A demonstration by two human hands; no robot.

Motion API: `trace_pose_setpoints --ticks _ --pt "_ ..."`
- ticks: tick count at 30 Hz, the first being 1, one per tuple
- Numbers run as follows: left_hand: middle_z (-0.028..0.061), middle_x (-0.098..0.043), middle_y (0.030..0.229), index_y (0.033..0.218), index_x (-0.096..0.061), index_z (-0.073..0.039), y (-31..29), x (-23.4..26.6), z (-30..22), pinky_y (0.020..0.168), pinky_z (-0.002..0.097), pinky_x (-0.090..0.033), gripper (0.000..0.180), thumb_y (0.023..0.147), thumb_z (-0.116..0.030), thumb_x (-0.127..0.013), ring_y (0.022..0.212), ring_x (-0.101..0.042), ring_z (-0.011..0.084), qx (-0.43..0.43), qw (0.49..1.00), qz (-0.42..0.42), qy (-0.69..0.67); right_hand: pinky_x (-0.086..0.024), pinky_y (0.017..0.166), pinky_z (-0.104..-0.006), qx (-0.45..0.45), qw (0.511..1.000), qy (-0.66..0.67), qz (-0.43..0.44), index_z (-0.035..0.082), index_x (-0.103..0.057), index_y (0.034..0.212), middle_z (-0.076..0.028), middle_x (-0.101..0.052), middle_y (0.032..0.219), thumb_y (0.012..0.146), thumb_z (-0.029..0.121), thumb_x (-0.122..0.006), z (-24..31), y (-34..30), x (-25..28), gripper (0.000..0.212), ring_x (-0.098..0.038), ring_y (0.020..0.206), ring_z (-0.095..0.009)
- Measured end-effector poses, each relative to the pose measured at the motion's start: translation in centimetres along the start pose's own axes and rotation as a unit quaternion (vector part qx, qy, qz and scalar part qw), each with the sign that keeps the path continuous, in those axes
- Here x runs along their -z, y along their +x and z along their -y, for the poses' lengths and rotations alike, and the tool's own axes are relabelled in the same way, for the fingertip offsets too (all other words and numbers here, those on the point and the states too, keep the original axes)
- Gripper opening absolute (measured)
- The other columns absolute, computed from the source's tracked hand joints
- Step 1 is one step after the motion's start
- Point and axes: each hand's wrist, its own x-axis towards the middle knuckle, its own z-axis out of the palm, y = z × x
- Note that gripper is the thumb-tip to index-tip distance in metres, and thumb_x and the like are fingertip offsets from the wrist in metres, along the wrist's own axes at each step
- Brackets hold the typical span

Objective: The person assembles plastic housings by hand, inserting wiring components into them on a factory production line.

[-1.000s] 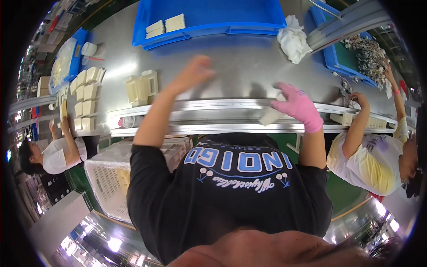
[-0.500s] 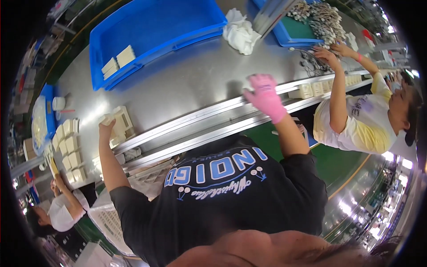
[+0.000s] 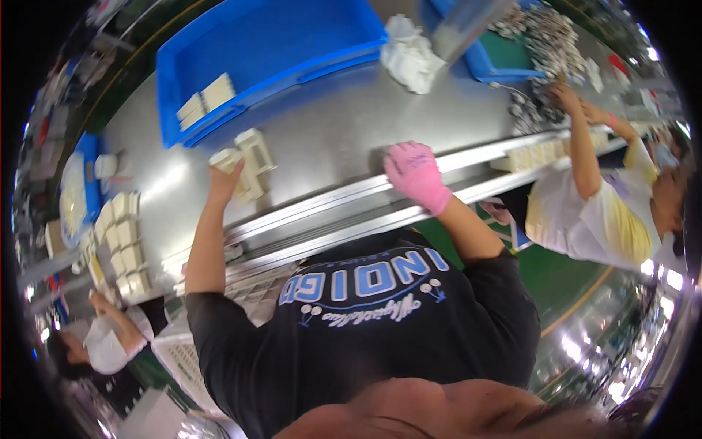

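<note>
My bare left hand [image 3: 225, 183] grips a cream plastic housing [image 3: 252, 183] above the steel workbench [image 3: 314, 124]. Thumb and fingers are closed on it. A second cream piece with a frame-like opening [image 3: 254, 150] lies against or just beyond that housing; whether the two are joined I cannot tell. My right hand [image 3: 417, 175], in a pink knitted glove, is near the bench's front edge beside the metal rail [image 3: 322, 201]. Its fingers are curled in, and nothing shows in them.
A blue tray [image 3: 274, 73] with a few cream pieces [image 3: 217, 91] stands at the back. White cloth [image 3: 409, 55] lies to its right. Stacked cream housings [image 3: 121, 238] sit at left. One co-worker [image 3: 592, 205] handles cables at right; another [image 3: 110, 336] works at left.
My left hand has moved right and away from me with the cream pieces. My gloved right hand has come slightly left and nearer, its spread fingers now curled.
</note>
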Motion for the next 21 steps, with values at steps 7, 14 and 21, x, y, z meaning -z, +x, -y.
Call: trace_pose_setpoints --ticks 7,14,21 --pt "0.0252 -0.049 0.111 0.123 -0.034 0.003 1.4 5.3 -5.3 0.087 0.0444 -0.039 0.062 0.078 -0.032 -0.059 0.107 -0.045 0.0403 -0.177 0.937 -0.168 0.25 -0.041 0.071 -0.0384 -0.013 1.0 -0.004 -0.015 0.007 -0.056 0.083 -0.009 -0.059 0.076 0.078 0.02 -0.05 -0.1 -0.2 0.1 0.015 -0.055 0.075 -0.026" --pt "0.0197 -0.043 0.124 0.128 -0.034 -0.008 12.7 4.8 -7.9 0.094 0.0451 -0.034 0.076 0.064 -0.023 -0.072 0.117 -0.038 0.0347 -0.259 0.9 -0.13 0.325 -0.041 0.07 -0.0366 -0.011 1.0 -0.022 -0.007 0.007 -0.056 0.084 -0.008 -0.059 0.077 0.077 0.02 -0.051 0.3 0.3 0.0 0.015 -0.055 0.074 -0.024" --pt "0.0146 -0.026 0.139 0.138 -0.014 -0.019 18.9 3.1 -8.4 0.101 0.0509 -0.023 0.107 0.053 -0.026 -0.08 0.13 -0.02 0.0294 -0.156 0.851 0.08 0.495 -0.042 0.065 -0.0367 -0.002 1.0 0.008 -0.03 0.007 -0.055 0.079 -0.008 -0.056 0.07 0.074 0.015 -0.054 0.4 0.3 -0.2 0.01 -0.054 0.067 -0.025"
